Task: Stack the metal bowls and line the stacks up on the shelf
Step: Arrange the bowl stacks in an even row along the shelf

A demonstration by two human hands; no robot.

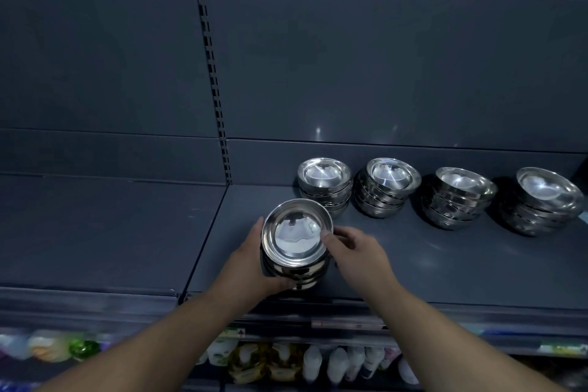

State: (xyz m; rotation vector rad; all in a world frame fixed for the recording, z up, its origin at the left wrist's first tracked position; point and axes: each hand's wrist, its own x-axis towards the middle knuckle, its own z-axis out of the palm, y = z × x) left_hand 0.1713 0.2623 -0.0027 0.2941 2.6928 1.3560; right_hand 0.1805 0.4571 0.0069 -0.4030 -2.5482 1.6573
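Observation:
A stack of shiny metal bowls (297, 232) is held over the front part of the dark grey shelf (413, 264). My left hand (251, 261) cups the stack's left side and underside. My right hand (353, 248) grips the top bowl's right rim with thumb and fingers. Behind it, several other bowl stacks stand in a row near the shelf's back: one (324, 183) directly behind, another (386, 186) to its right, a third (458, 196) and a fourth (545, 200) further right, some leaning slightly.
A slotted upright post (214, 83) divides this shelf from the bare shelf section (95, 226) on the left. The grey back panel (381, 67) rises behind. Below the shelf edge, bottles and packets (286, 360) fill a lower shelf.

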